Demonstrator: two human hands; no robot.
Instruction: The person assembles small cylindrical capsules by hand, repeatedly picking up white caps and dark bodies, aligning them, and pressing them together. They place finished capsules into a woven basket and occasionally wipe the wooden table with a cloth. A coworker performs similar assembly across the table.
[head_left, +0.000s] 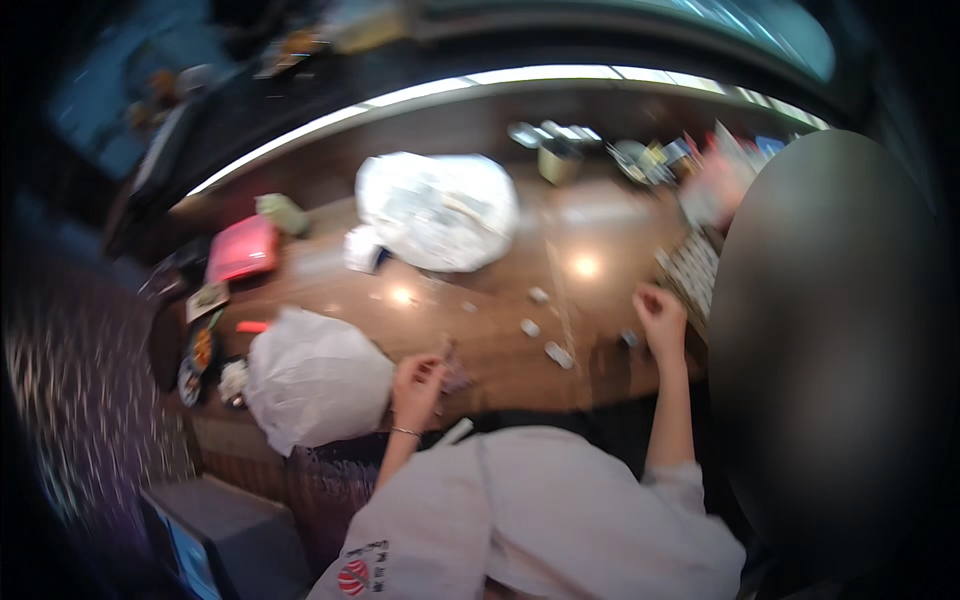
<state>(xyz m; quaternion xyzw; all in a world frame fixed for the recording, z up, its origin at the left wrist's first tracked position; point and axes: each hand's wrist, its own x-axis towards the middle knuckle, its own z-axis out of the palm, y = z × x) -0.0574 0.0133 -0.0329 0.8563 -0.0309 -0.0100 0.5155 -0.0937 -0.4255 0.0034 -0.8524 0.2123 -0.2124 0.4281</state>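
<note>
At a brown wooden table's [500, 300] near edge, a crumpled scrap [455, 372] sits by the curled left hand [416, 388], the right hand [662, 318] bends beyond small white pieces [558, 354], both too blurred to tell any pinch, and a light fingertip grip would likely suit the scrap.

We see a small, limp-looking, greyish-purple piece [456, 374] just beside our left hand [417, 388], too blurred to identify. Near our right hand [661, 312], a small dark-and-pale item [628, 338] lies on the brown counter [490, 350].
</note>
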